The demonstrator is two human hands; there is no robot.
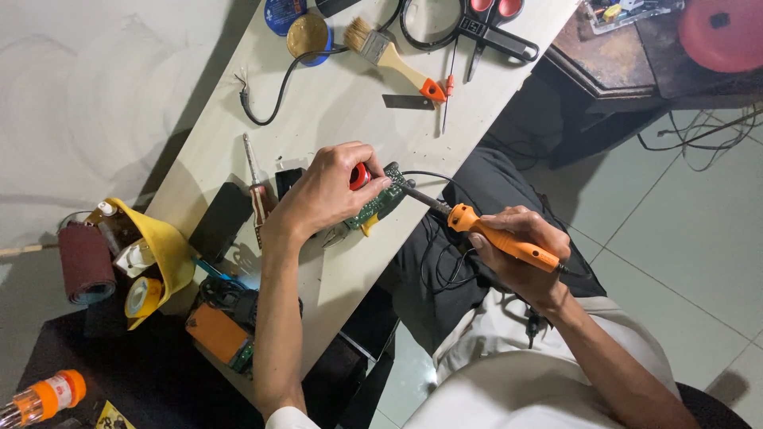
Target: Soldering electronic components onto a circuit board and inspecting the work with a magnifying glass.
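Observation:
My left hand (pixel 330 191) presses down on a small green circuit board (pixel 380 202) at the near edge of a pale wooden table (pixel 334 103). A red round part (pixel 360 175) shows under my fingers. My right hand (pixel 520 250) grips an orange-handled soldering iron (pixel 497 236). Its dark metal tip (pixel 407 189) reaches the board right beside my left fingertips. A black cord loops from the iron down over my lap.
Farther along the table lie a paintbrush (pixel 393 57), a thin screwdriver (pixel 447 95), red-handled scissors (pixel 491 20), a brass round tin (pixel 308 35) and a black cable (pixel 274 95). A yellow holder (pixel 163 246) with tape rolls stands at left, with an orange device (pixel 218 334) nearby.

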